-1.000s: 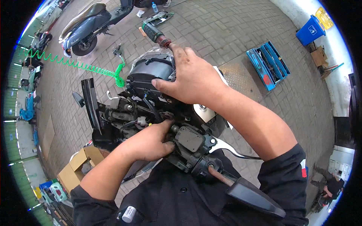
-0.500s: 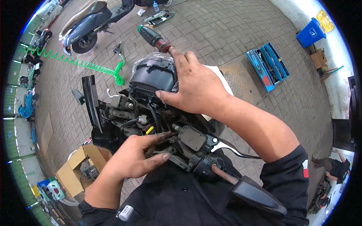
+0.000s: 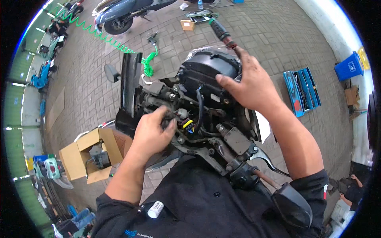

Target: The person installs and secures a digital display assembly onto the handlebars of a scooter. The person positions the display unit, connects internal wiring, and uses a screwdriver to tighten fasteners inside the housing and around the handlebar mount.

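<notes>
My left hand point(image 3: 152, 129) is closed, thumb and fingers pinched among the dark wiring at the handlebar. What it grips is hidden by the fingers. Beside it sit a pale connector point(image 3: 181, 114) and a black connector with a yellow band point(image 3: 188, 126). My right hand point(image 3: 254, 85) grips the right side of a rounded black housing point(image 3: 208, 69), thumb on its near edge. A black cable point(image 3: 200, 105) runs down from the housing. At this hand's far fingertip is a green and black handle point(image 3: 220, 31) with a reddish collar; I cannot tell whether it is held.
A brake reservoir point(image 3: 237, 141), lever point(image 3: 270, 160) and mirror point(image 3: 291, 204) stand at the near right. An upright black panel point(image 3: 129, 85) rises at left. Around are a cardboard box point(image 3: 73, 158), green coiled hose point(image 3: 147, 67), blue toolbox point(image 3: 293, 93) and parked scooter point(image 3: 127, 14).
My left hand has moved forward from beside the reservoir to the wiring, its spread fingers now pinched together. My right hand stays on the housing. The whole view has shifted.
</notes>
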Available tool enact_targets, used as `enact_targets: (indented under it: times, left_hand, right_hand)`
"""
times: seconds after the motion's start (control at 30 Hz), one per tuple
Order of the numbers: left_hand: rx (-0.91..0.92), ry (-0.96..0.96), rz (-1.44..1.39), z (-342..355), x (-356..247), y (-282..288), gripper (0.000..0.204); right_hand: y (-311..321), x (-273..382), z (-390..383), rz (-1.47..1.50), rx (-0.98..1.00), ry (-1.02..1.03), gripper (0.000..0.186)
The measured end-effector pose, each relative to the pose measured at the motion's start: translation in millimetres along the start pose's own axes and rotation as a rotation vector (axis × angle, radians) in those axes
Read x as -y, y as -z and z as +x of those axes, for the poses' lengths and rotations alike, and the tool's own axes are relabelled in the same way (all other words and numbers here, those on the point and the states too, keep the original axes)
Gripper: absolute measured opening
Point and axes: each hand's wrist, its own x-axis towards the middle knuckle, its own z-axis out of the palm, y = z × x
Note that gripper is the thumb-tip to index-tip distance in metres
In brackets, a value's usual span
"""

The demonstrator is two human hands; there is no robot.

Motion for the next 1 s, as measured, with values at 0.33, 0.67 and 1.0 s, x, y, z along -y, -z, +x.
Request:
enact_targets:
  times: [0.33,0.67,1.0]
  left_hand:
    - [0.099,0.033,0.381,23.5,9.2,3.1,0.042]
    - [0.184,-0.029,0.444,38.9,3.7,2.2,0.041]
    - [0.491,-0.004,0.874,72.7,-22.7,14.1,0.033]
  right_hand:
    - [5.3,-6.9,8.1,0.091,-0.002,-0.035,0.077]
    - [7.1,-5.4,5.2,0.112,-0.003,-0.008,0.078]
    - [3.9,0.3,6.9,0.098,0.044,-0.06,0.091]
